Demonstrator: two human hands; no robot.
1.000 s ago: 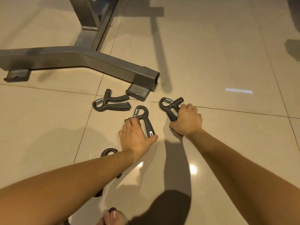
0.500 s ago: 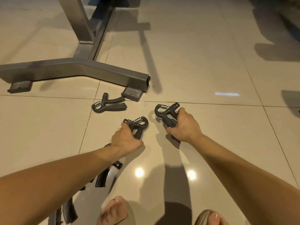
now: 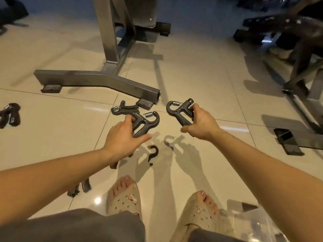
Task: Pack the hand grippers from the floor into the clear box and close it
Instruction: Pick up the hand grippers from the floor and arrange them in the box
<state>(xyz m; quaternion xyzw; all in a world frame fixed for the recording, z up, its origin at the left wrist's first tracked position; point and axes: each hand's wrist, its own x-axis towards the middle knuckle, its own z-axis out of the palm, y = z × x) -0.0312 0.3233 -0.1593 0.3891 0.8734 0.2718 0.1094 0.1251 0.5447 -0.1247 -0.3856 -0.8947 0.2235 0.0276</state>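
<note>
The first hand gripper point(image 3: 146, 122) is sitting in the left hand point(image 3: 122, 138), whose fingers and thumb are wrapping its handles. The second hand gripper point(image 3: 180, 113) is being clasped the same way by the right hand point(image 3: 201, 124), with both spring ends pointing away from the person.

To my mind, the carry is going best if both handles are kept squeezed together and each piece is laid flat in the clear box point(image 3: 258, 222), leaving room for the rest and for the lid. That box is showing low on the right, beside the right foot and well behind the right hand; whether it is open I cannot tell.

A third hand gripper point(image 3: 125, 108) is lying on the floor point(image 3: 52, 137) just beyond the left hand, beside the metal frame foot point(image 3: 146, 103).
</note>
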